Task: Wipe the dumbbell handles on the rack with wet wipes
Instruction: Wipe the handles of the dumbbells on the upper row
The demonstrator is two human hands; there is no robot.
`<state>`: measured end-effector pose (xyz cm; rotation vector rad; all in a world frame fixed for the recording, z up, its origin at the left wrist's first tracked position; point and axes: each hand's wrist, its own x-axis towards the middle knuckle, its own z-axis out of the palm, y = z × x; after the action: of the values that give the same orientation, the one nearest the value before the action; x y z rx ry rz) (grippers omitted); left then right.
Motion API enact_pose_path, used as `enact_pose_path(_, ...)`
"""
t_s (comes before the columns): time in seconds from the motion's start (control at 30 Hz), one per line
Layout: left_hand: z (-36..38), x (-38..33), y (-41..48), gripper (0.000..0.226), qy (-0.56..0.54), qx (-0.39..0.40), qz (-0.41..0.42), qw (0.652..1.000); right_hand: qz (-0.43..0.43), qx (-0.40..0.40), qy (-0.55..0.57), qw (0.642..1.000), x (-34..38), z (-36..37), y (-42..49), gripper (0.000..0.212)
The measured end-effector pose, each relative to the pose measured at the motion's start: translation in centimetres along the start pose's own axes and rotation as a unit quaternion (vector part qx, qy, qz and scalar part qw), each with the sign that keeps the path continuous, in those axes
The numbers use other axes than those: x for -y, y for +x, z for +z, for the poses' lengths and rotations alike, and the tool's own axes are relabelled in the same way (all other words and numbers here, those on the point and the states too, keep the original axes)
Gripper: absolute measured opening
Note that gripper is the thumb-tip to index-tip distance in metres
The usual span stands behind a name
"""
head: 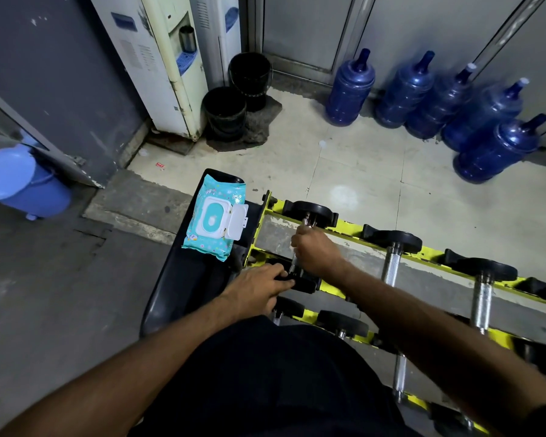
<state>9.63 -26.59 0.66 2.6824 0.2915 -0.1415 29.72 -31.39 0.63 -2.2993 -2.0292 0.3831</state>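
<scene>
The left hand lies with fingers pressed together on the near black rubber head of the endmost dumbbell. Just beyond it, the right hand is curled round that chrome dumbbell handle; whether a wipe is inside the fist I cannot tell. The dumbbell rests across the chipped yellow steel rack. Left of both hands, the soft teal wet wipes pack, with its rounded white lid flipped open, lies on a black padded counter. Far beyond the right hand, ribbed blue water jugs stand on pale floor tiles.
</scene>
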Motion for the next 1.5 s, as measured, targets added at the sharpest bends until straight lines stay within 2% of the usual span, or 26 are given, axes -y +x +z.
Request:
enact_pose_path(0.07, -0.3, -0.2, 0.1, 0.054, -0.008, -0.002, -0.010, 1.000, 0.087, -0.075, 0.112, 0.987, -0.7, 0.3, -0.4, 0.011)
enact_pose_path(0.1, -0.4, -0.3, 0.2, 0.053, -0.010, -0.004, -0.014, 1.000, 0.151, -0.121, 0.172, 0.966, -1.0, 0.4, -0.4, 0.011)
enact_pose_path(0.17, -0.5, -0.4, 0.3, 0.050, -0.013, -0.014, -0.013, 1.000, 0.280, -0.190, 0.280, 0.898, -1.6, 0.7, 0.0, 0.008)
enact_pose_path(0.27, -0.5, -0.3, 0.3, 0.050, -0.012, -0.010, -0.010, 1.000, 0.412, -0.192, 0.413, 0.789, -1.4, 1.6, -0.1, 0.008)
enact_pose_path(0.4, -0.5, 0.0, 0.3, 0.047, -0.020, -0.019, -0.013, 1.000, 0.480, -0.099, 0.553, 0.674, -1.6, 2.0, -1.5, 0.007)
enact_pose_path(0.47, -0.5, -0.1, 0.3, 0.046, -0.024, -0.022, -0.013, 0.999, 0.485, -0.111, 0.613, 0.614, -2.2, 1.5, -1.1, 0.012)
enact_pose_path(0.57, -0.5, -0.2, 0.3, 0.046, -0.025, -0.019, -0.015, 0.999, 0.486, -0.169, 0.681, 0.521, -2.4, 1.0, 0.4, 0.015)
enact_pose_path(0.63, -0.6, -0.3, 0.4, 0.046, -0.023, -0.015, -0.016, 0.999, 0.505, -0.152, 0.689, 0.497, -2.3, 1.2, 0.6, 0.008)
enact_pose_path(0.73, -0.7, -0.2, 0.4, 0.046, -0.030, -0.008, -0.019, 0.999, 0.527, -0.058, 0.672, 0.518, -2.8, 1.8, 0.0, 0.006)
enact_pose_path(0.8, -0.8, -0.1, 0.4, 0.045, -0.027, -0.010, -0.017, 0.999, 0.512, -0.029, 0.689, 0.511, -3.3, 1.7, 0.1, 0.007)
enact_pose_path(0.93, -0.7, -0.3, 0.3, 0.046, -0.023, -0.009, -0.013, 1.000, 0.485, -0.073, 0.750, 0.443, -3.7, 1.2, 1.5, 0.021)
enact_pose_path(1.03, -0.7, -0.4, 0.4, 0.045, -0.020, -0.004, -0.014, 1.000, 0.478, -0.106, 0.764, 0.420, -3.2, 0.8, 1.7, 0.020)
enact_pose_path(1.07, -0.8, -0.4, 0.4, 0.045, -0.021, -0.004, -0.015, 1.000, 0.483, -0.136, 0.756, 0.421, -3.0, 1.0, 1.7, 0.017)
enact_pose_path(1.1, -0.8, -0.4, 0.4, 0.045, -0.022, -0.003, -0.017, 1.000, 0.484, -0.177, 0.734, 0.442, -2.7, 1.2, 1.5, 0.015)
enact_pose_path(1.13, -0.8, -0.5, 0.5, 0.045, -0.023, 0.000, -0.020, 1.000, 0.478, -0.217, 0.695, 0.492, -2.2, 1.4, 1.2, 0.014)
enact_pose_path(1.17, -0.8, -0.5, 0.4, 0.045, -0.024, -0.001, -0.022, 0.999, 0.461, -0.246, 0.638, 0.565, -1.9, 1.7, 0.8, 0.013)
enact_pose_path(1.2, -0.8, -0.6, 0.4, 0.044, -0.025, -0.002, -0.023, 0.999, 0.431, -0.258, 0.566, 0.654, -1.5, 1.7, 0.4, 0.011)
enact_pose_path(1.27, -0.8, -0.6, 0.4, 0.045, -0.028, 0.001, -0.026, 0.999, 0.313, -0.259, 0.383, 0.830, -1.1, 1.8, -0.3, 0.011)
enact_pose_path(1.3, -0.8, -0.6, 0.4, 0.045, -0.028, 0.003, -0.027, 0.999, 0.236, -0.254, 0.266, 0.899, -1.3, 1.8, -0.4, 0.014)
enact_pose_path(1.33, -0.8, -0.6, 0.4, 0.045, -0.029, 0.005, -0.028, 0.999, 0.165, -0.239, 0.144, 0.946, -1.5, 1.3, -0.4, 0.019)
enact_pose_path(1.4, -0.8, -0.7, 0.4, 0.046, -0.026, 0.008, -0.028, 0.999, 0.083, -0.177, -0.030, 0.980, -1.5, 0.4, 0.4, 0.029)
enact_pose_path(1.5, -0.8, -0.6, 0.4, 0.048, -0.021, 0.009, -0.024, 0.999, 0.070, -0.060, -0.121, 0.988, -0.4, -1.2, 1.5, 0.026)
